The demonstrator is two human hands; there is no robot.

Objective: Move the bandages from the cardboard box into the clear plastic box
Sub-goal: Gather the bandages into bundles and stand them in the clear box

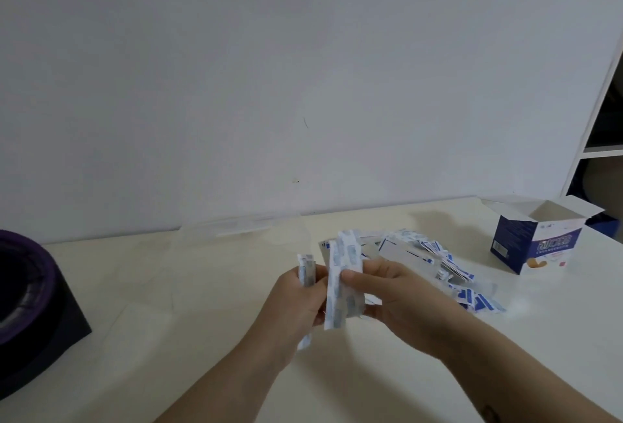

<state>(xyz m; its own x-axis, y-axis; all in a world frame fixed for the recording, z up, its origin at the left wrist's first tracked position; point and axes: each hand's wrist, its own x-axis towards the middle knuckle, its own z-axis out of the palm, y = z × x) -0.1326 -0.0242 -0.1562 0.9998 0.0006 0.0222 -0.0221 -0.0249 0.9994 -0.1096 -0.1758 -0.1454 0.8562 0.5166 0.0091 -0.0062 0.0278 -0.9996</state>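
Bandages (435, 249) on cream table (168, 321), white wall (303, 85) behind

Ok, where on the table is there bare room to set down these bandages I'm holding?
Widest bare patch: table between the dark purple object and your left hand. Another runs along the near edge, right of your right hand. Crowded: the bandage pile beside the cardboard box.

A plain pale grey wall (303, 68) fills the view above a cream table (168, 321). At 3 o'clock stands a white shelf unit (603, 149); at 9 o'clock, a dark, perhaps purple, round object (30, 304).
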